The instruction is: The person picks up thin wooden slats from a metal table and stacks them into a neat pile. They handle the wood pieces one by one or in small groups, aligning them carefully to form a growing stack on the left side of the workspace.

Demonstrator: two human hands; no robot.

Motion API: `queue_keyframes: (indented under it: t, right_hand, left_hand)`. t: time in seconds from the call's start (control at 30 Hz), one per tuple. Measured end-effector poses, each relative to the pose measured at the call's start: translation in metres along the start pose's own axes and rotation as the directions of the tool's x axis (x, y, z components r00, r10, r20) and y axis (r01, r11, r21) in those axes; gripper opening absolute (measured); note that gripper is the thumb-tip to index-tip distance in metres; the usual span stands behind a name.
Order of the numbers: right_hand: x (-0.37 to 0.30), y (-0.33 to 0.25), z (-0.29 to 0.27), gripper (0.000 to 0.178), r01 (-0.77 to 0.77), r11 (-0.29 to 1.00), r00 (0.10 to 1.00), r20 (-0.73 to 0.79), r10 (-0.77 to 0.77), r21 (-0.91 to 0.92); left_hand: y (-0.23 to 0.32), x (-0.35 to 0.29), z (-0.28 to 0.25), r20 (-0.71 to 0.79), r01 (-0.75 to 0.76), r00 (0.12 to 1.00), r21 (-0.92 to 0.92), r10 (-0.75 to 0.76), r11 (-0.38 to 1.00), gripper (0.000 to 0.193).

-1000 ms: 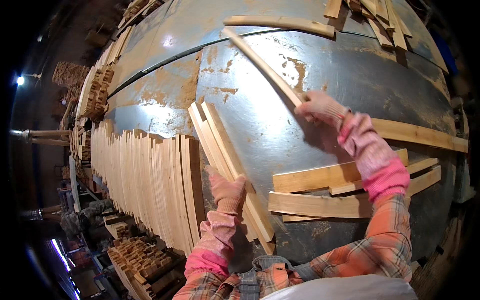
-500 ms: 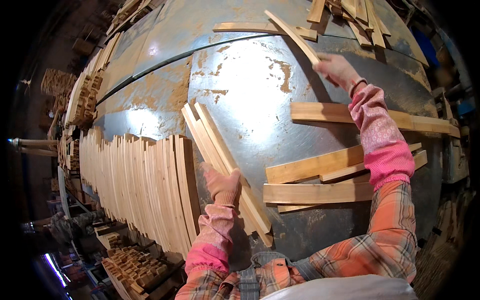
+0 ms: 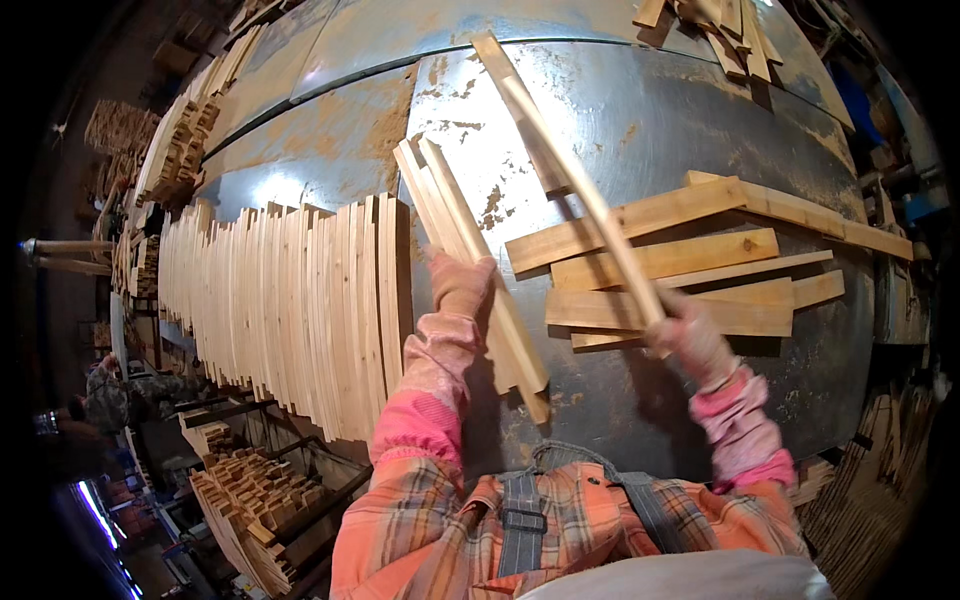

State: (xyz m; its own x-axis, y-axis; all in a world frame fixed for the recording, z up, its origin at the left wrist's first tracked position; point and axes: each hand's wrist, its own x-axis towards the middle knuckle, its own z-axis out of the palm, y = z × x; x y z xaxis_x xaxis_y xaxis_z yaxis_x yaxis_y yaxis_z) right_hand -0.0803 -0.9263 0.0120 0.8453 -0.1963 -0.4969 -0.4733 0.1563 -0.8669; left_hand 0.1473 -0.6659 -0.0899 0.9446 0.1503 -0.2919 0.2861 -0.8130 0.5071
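My left hand, in a pinkish glove, is closed round a small bundle of pale wooden strips resting slantwise on the metal tabletop. The strips' near ends point toward me. My right hand, slightly blurred, grips the near end of one long wooden strip. This strip slants away to the far left, over several loose boards on the right. Beyond it another board lies on the metal, partly hidden by the held strip.
Left of my left hand stands a long row of strips on edge. More stacked wood lies at the far left, with a lower stack below. Offcuts are heaped at the far right. Sawdust streaks the table.
My right hand has come down toward me with the strip in it. One board at the far side now lies turned and nearer. The boards at right have shifted; my left hand keeps its grip.
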Motion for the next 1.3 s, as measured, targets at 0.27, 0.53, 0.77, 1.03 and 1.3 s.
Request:
queue_keyframes:
  t: [0.27, 0.53, 0.77, 1.03, 1.3]
  right_hand:
    - [-0.004, 0.127, 0.200, 0.096, 0.080, 0.845, 0.929, 0.347, 0.128, -0.528]
    - [0.121, 0.060, 0.198, 0.038, 0.642, 0.404, 0.749, 0.646, -0.147, -0.652]
    - [0.309, -0.055, 0.100, 0.086, -0.284, 0.399, 0.875, -0.406, -0.265, -0.872]
    - [0.291, -0.024, 0.108, 0.075, -0.445, 0.392, 0.864, -0.501, -0.048, -0.805]
    - [0.226, 0.024, 0.107, 0.083, -0.493, 0.428, 0.818, -0.571, -0.069, -0.757]
  left_hand:
    - [-0.078, 0.010, -0.055, 0.121, -0.064, 0.991, 0.033, 0.060, 0.997, 0.114]
    - [-0.068, -0.037, -0.062, 0.218, -0.209, 0.969, 0.465, 0.117, 0.860, 0.120]
    - [-0.095, -0.036, -0.063, 0.148, -0.384, 0.923, 0.388, 0.355, 0.838, 0.112]
    - [-0.092, -0.039, -0.068, 0.198, -0.324, 0.945, 0.459, 0.260, 0.827, 0.110]
    - [-0.090, -0.037, -0.061, 0.145, -0.309, 0.951, 0.418, 0.273, 0.854, 0.116]
